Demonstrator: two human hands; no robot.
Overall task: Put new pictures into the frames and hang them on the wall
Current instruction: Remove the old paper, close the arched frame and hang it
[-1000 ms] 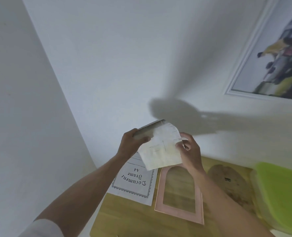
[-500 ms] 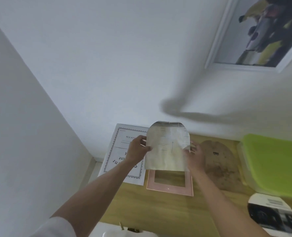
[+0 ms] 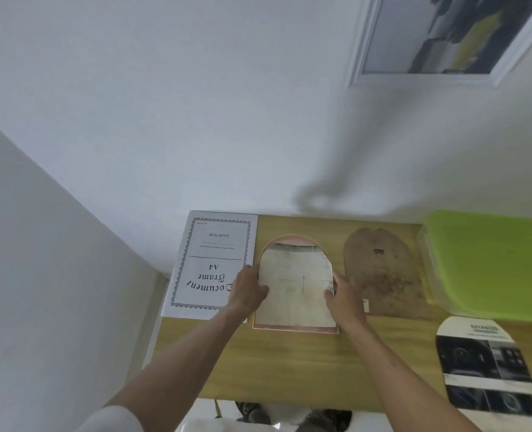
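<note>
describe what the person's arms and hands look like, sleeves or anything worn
Both forearms are bare. The left arm shows a white sleeve pushed up near the elbow at the bottom edge; no sleeve shows on the right arm. No gloves on the left hand or right hand, and I see no watch or rings.

We observe a table (image 3: 289,363) of matt, light wood grain. The arched sheet (image 3: 295,291) reads as thin, pale paper, slightly creased. The backing board (image 3: 383,275) is matt brown fibreboard, mottled. The lid (image 3: 492,263) is smooth green plastic. The printed arched picture (image 3: 489,366) looks glossy.
</note>
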